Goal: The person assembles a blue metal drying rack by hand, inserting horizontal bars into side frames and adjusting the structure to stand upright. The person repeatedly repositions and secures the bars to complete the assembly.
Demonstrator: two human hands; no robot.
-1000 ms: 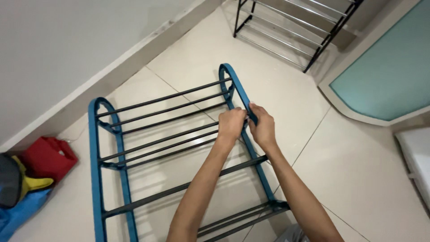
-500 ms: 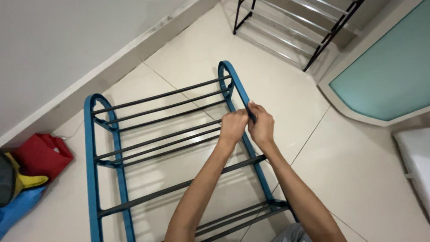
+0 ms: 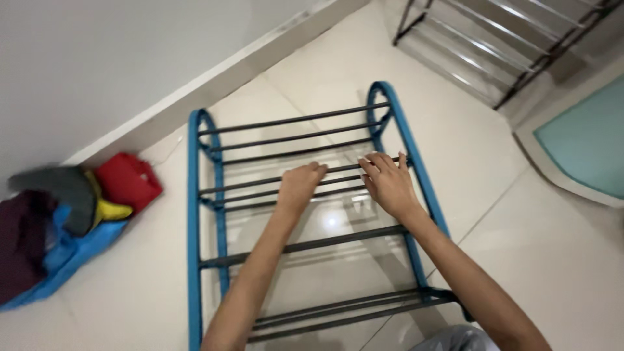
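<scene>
Blue-framed shoe rack [image 3: 201, 214] lies flat on the tiled floor [image 3: 520, 247], dark rods running left-right between its side frames. Left hand [image 3: 300, 185] over the middle rods, fingers curled down on one; grip looks loose, can't tell if it's actually clamped. Right hand [image 3: 389, 182] flat, fingers spread, resting on rods just beside the right blue frame. Second, black rack [image 3: 494, 45] far right. Pile of coloured bags [image 3: 71, 214] left, against the wall.
</scene>
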